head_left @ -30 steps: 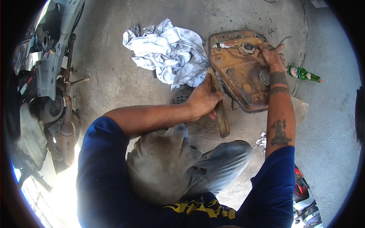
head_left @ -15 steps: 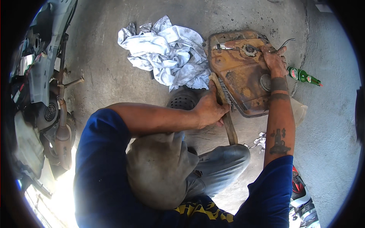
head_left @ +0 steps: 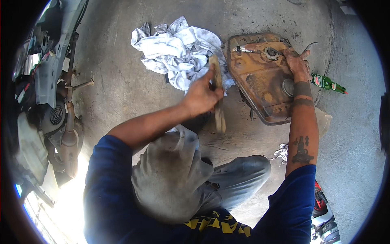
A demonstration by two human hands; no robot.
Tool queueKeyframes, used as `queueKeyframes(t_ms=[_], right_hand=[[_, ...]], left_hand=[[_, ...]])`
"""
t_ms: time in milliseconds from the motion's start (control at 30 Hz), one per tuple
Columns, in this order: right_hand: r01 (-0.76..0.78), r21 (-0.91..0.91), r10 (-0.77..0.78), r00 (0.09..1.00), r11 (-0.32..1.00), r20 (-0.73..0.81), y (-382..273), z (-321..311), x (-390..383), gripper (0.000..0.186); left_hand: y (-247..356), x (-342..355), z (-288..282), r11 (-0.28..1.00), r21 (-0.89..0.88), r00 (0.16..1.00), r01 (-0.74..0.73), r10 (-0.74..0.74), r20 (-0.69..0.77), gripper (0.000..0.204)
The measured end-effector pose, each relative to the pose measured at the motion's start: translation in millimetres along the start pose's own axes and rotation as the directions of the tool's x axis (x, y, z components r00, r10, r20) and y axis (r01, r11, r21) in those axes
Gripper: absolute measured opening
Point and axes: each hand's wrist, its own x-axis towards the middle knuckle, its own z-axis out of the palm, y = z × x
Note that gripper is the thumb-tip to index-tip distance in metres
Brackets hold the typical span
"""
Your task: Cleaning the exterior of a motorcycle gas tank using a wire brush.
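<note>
I find the left hand (head_left: 205,95) clamped on a wooden brush (head_left: 219,116), the right hand (head_left: 297,66), grip unclear, against the rusted fuel tank (head_left: 260,79) on the far-right floor (head_left: 113,53); scrubbing seems in hand, next needing brush against tank.

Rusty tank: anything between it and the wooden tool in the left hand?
Only the edge of the crumpled white cloth, which fills part of the gap between the wooden tool in the left hand and the rusty tank. Nothing else visible.
</note>
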Motion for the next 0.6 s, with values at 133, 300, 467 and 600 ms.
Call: queueKeyframes(t_ms=[133,300,467,600], right_hand=[[0.02,0.05,-0.02,1.0,0.999,0.0,-10.1,-2.2,-5.5,0.117],[0.026,0.048,-0.027,1.0,0.999,0.007,-9.6,7.3,2.2,0.117],[0.013,0.008,-0.012,1.0,1.0,-0.011,-6.4,-3.8,-2.4,0.117],[0.035,0.04,-0.035,0.999,0.999,-0.008,-10.7,-0.9,-2.4,0.118]], left_hand=[[-10.1,26.2,23.9,0.999,0.036,1.0,0.003,-0.004,0.031,0.078],[-6.5,108.7,-41.7,1.0,-0.011,1.0,-0.002,0.001,-0.03,0.082],[2.0,0.3,-0.1,0.991,-0.109,0.996,0.081,-0.077,0.048,0.096],[7.4,0.2,36.7,0.931,-0.317,0.97,0.182,-0.117,0.214,0.111]])
